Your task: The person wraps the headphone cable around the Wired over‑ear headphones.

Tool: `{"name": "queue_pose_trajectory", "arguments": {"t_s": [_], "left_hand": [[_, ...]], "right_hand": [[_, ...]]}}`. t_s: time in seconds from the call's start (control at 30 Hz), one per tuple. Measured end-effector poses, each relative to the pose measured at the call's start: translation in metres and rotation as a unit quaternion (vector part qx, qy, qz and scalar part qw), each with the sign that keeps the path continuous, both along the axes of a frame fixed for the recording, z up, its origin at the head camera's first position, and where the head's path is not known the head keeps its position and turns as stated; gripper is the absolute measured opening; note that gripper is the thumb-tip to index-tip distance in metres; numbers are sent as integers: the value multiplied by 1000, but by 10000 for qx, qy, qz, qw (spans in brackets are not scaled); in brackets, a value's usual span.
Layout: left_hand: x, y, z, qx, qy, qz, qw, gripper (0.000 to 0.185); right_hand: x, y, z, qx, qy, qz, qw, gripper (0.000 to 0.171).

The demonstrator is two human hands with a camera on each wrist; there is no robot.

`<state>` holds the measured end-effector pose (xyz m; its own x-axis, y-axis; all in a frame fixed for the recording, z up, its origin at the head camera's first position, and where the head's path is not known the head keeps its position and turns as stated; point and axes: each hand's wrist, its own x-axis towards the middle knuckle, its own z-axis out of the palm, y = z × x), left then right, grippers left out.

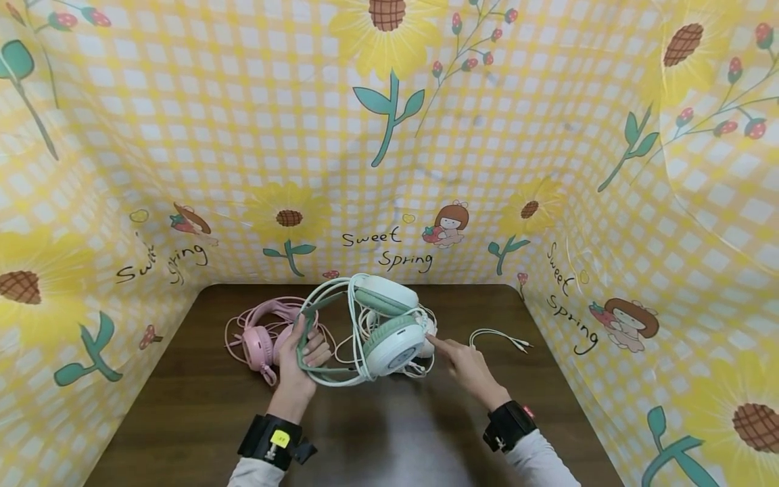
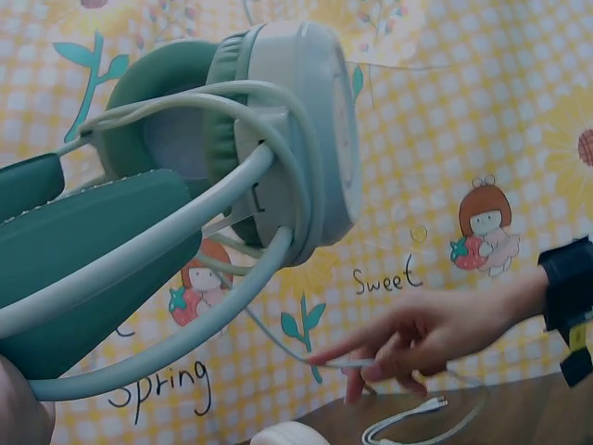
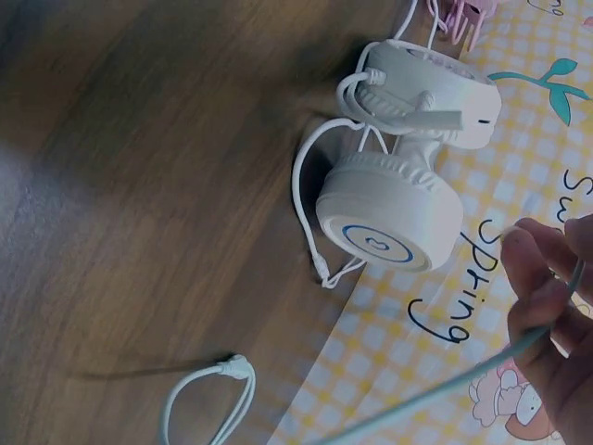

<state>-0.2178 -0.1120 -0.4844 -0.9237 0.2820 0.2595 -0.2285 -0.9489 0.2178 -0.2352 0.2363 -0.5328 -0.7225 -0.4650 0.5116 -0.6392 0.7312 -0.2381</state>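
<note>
My left hand (image 1: pixel 306 350) grips the padded headband of the mint-green headphones (image 1: pixel 389 338) and holds them raised over the table; their ear cup (image 2: pixel 278 139) fills the left wrist view. My right hand (image 1: pixel 449 350) reaches in from the right and pinches the headphones' thin green cable (image 3: pixel 435 394) between its fingertips (image 2: pixel 357 363). White headphones (image 3: pixel 398 199) lie on the table just behind and under the green pair, with their own cord looped around them.
Pink headphones (image 1: pixel 262 336) with a coiled pink cord lie at the left of the dark wooden table (image 1: pixel 182 419). A loose white cable (image 1: pixel 500 336) lies to the right. Yellow flowered cloth (image 1: pixel 389 169) walls the table on three sides.
</note>
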Motion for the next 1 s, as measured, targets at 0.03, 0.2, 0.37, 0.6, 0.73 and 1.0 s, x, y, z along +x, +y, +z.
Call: {"name": "queue_pose_trajectory", "arguments": {"t_s": [0.03,0.2,0.37,0.6,0.73,1.0], "left_hand": [[0,0,1,-11,-70,57,10000,40],[2,2,9,-224,-649,469,9965,38],[2,2,12,-131,-1248,662,9899,34],[-3,5,15,-133,-1796,918,9794,36],[-6,9,17,-229,-2172,1274,9675,37],[-11,12,16,-549,-2780,1936,9393,24]], "right_hand": [[1,-1,0,49,-90,33,9999,68],[9,-5,-2,62,-371,439,9983,62],[12,-13,-6,-12,-370,767,9964,45],[21,-27,-3,488,-76,788,9957,39],[29,-35,5,945,152,824,9920,45],[47,-55,29,1112,516,1162,9856,60]]}}
